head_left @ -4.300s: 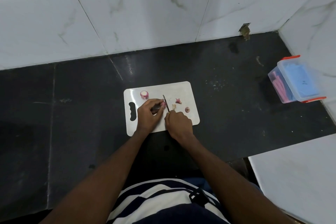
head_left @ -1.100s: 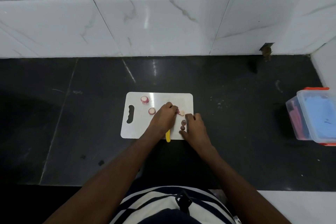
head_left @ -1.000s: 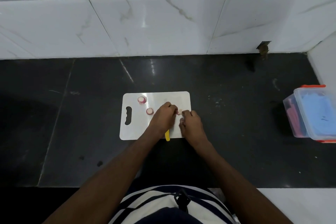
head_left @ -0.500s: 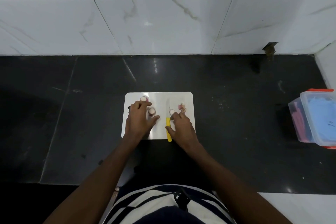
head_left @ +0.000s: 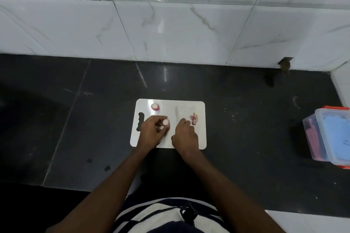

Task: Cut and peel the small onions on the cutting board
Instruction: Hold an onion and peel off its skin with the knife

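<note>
A white cutting board lies on the black floor. My left hand holds a small onion between its fingertips near the board's middle. A second cut onion stands at the board's far left, above the handle slot. My right hand grips the knife, whose blade points away from me over the board; the yellow handle is hidden in the fist. A small heap of onion skins and ends lies just right of that hand.
A clear plastic box with orange clips holding blue and pink items sits at the right edge. A white marble-tiled wall rises behind the board. Black floor tiles surround the board.
My left hand has taken up the small onion near the board's middle. My right hand has closed round the knife, which lay on the board half a second ago.
</note>
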`<state>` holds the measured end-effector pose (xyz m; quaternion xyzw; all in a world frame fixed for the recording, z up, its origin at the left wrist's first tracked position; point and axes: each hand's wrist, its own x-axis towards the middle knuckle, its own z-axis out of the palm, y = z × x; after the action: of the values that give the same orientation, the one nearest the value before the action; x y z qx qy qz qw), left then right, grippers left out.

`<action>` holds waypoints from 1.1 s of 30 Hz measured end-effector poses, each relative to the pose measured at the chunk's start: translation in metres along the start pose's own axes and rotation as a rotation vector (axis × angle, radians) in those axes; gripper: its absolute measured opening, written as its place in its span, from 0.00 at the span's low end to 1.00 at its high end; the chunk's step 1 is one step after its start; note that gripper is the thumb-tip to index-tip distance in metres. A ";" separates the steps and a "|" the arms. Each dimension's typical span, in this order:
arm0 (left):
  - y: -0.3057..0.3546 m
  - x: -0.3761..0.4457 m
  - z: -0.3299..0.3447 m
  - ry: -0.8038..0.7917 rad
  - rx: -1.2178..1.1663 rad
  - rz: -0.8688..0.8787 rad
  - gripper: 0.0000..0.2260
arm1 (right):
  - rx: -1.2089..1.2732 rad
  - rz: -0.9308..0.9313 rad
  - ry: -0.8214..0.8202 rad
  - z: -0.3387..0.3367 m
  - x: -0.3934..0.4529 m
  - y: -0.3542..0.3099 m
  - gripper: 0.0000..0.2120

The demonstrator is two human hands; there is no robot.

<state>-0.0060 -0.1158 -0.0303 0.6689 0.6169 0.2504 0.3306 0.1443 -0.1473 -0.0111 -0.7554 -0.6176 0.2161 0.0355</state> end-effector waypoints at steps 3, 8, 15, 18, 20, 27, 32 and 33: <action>-0.006 -0.008 0.001 0.017 -0.173 -0.068 0.13 | -0.110 -0.052 0.072 0.009 -0.005 0.000 0.16; -0.012 -0.012 -0.001 0.020 -0.271 -0.065 0.14 | -0.092 -0.058 0.115 0.011 -0.009 0.003 0.16; -0.017 -0.011 0.002 -0.039 -0.358 -0.088 0.10 | -0.039 -0.009 0.067 0.016 -0.005 0.003 0.17; -0.021 -0.005 -0.004 -0.098 -0.494 -0.173 0.11 | 0.197 0.082 -0.001 0.004 -0.007 0.004 0.08; -0.016 -0.002 -0.012 -0.152 -0.630 -0.210 0.13 | 0.420 0.107 0.014 -0.009 -0.014 0.006 0.03; 0.035 -0.009 -0.027 -0.284 -1.009 -0.205 0.15 | 0.662 0.024 0.160 -0.042 -0.039 -0.004 0.12; 0.050 -0.004 -0.032 -0.331 -1.096 -0.206 0.16 | 0.697 -0.052 0.204 -0.055 -0.034 -0.004 0.14; 0.052 -0.003 -0.033 -0.330 -1.122 -0.211 0.17 | 0.736 -0.052 0.197 -0.057 -0.032 -0.005 0.14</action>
<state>0.0031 -0.1153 0.0305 0.3571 0.3937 0.3968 0.7484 0.1558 -0.1646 0.0513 -0.6934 -0.5111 0.3489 0.3691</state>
